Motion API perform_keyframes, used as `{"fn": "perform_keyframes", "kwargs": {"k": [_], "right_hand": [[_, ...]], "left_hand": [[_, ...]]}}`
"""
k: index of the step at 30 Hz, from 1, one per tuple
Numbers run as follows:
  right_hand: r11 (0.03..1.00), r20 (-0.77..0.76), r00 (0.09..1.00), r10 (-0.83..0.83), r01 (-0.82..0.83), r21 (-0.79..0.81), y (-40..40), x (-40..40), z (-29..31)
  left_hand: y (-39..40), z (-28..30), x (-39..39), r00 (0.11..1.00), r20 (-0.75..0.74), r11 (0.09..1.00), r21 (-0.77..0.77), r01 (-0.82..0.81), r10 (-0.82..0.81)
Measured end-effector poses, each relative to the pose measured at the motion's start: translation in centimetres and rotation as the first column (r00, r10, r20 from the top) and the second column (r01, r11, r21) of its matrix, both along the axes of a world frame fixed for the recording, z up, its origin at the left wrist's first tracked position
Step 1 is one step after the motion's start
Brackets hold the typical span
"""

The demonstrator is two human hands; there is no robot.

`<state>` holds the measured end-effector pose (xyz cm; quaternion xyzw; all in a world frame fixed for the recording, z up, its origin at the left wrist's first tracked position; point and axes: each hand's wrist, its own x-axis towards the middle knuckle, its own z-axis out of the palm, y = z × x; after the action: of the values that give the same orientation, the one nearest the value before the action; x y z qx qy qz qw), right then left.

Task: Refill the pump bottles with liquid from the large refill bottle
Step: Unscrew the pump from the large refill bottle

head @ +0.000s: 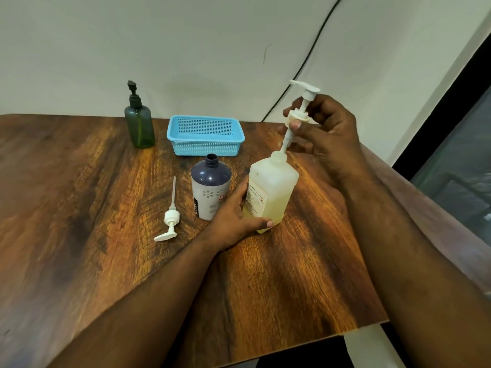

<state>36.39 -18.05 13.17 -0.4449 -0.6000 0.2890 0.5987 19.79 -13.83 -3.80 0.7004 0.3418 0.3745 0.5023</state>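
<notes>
A translucent white square bottle (273, 185) with yellowish liquid stands on the wooden table (79, 208). My left hand (236, 216) grips its lower side. My right hand (324, 128) pinches the collar of a white pump head (300, 112), lifted above the bottle with its tube tip still in the neck. Left of it stands an open dark-blue and grey bottle (210, 185) with no cap. Its white pump (170, 217) lies flat on the table. A dark green pump bottle (139, 122) with a black pump stands at the back left.
A light-blue perforated basket (206, 135) sits at the back of the table behind the open bottle. A black cable (316, 43) runs down the wall. The table's right edge (398, 181) and front edge lie close to my right arm.
</notes>
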Motion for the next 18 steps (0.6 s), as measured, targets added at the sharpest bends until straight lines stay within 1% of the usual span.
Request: {"fn": "perform_keyframes", "kwargs": {"k": [4,8,12,14,18], "right_hand": [[0.996,-0.033,0.997,-0.071,0.073,0.060,0.0,0.1,0.6],[0.999,-0.019,0.999,-0.041,0.042,0.018,-0.1,0.5,1.4],[0.999,-0.074,0.997,-0.002,0.004,0.035,-0.4,0.8,2.0],[0.998,-0.090,0.996,-0.019,0.025,0.066,-0.5,0.8,2.1],[0.993,-0.064,0.995,-0.075,0.080,0.085,-0.8,0.5,2.4]], "left_hand": [[-0.3,0.2,0.0,1.000,-0.001,1.000,-0.004,-0.009,0.009],[-0.2,0.2,0.1,1.000,0.018,1.000,0.001,-0.017,0.017],[-0.3,0.4,-0.1,1.000,-0.011,0.999,0.019,-0.027,0.028],[-0.4,0.5,-0.1,0.999,-0.010,0.999,0.018,-0.030,0.031],[-0.5,0.6,-0.1,1.000,-0.009,1.000,0.025,-0.017,0.017]]}}
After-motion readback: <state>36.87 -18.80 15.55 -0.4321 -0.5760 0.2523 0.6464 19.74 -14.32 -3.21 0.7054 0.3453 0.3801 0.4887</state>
